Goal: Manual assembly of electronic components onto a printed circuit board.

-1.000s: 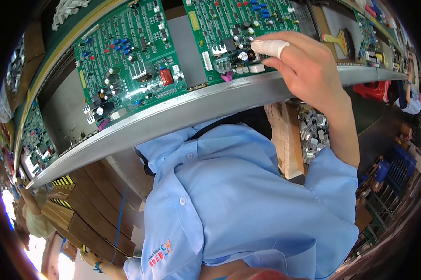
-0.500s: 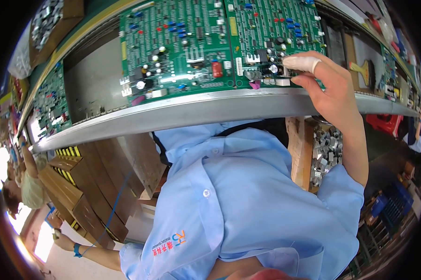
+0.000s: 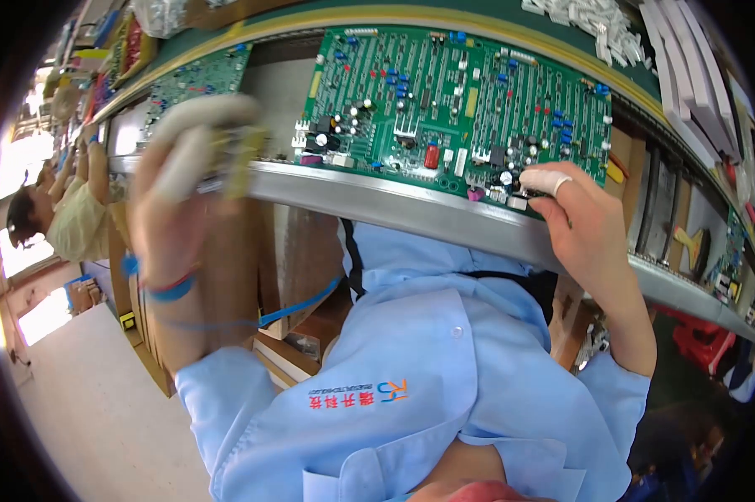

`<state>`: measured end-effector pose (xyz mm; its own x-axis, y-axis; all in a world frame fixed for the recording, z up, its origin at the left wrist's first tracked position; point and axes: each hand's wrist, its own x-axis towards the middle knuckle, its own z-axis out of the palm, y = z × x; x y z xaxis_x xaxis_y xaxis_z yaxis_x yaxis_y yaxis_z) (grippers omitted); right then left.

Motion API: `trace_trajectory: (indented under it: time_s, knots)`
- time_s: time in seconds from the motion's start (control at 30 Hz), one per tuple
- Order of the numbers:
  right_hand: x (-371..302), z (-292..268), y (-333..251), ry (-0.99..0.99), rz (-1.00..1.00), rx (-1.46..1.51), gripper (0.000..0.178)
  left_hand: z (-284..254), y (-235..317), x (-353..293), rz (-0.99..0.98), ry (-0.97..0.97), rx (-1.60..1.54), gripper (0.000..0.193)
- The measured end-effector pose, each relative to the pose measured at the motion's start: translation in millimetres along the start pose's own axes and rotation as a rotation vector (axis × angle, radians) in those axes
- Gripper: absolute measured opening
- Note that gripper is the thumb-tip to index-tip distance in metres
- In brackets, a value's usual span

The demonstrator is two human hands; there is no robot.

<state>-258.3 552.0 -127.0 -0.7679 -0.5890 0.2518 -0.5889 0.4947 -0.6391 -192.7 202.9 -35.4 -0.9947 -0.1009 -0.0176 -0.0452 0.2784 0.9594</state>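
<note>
a: where are the circuit boards?

b: the left board [image 3: 386, 105] and the right board [image 3: 532, 125] lie side by side in the upper centre of the frame, both green and crowded with small parts. a grey metal rail [image 3: 377, 194] runs along their lower edges. a third board [image 3: 197, 79] lies at the upper left.

a: what of the right hand [image 3: 591, 226]?

b: right of centre, at the lower right part of the right board. thumb and forefinger are near one another beside the small parts; whether they grip one cannot be told. a white finger cover [image 3: 545, 180] sheathes the forefinger.

a: and the left hand [image 3: 176, 167]?

b: well apart from the other, at the left of the frame, blurred. its fingers are bent around a yellowish thing [image 3: 248, 159], too smeared to name. a blue wristband [image 3: 171, 289] circles the wrist.

a: and the surroundings?

b: white parts [image 3: 591, 29] are heaped at the upper right; a brush [image 3: 693, 245] lies at the right. a co-worker [image 3: 80, 219] appears at the left.
</note>
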Motion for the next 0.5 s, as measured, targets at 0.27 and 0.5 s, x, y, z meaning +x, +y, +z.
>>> trace_trajectory:
  time_s: [0.27,0.5]
  knots:
    - [3,-3,1,-0.08,-0.096,-0.057,0.021,86,-4,36,-0.04,-0.314,-0.18,0.067]
    - [37,-73,44,0.189,0.017,-0.135,0.02,121,-4,59,0.078,-0.49,-0.226,0.064]
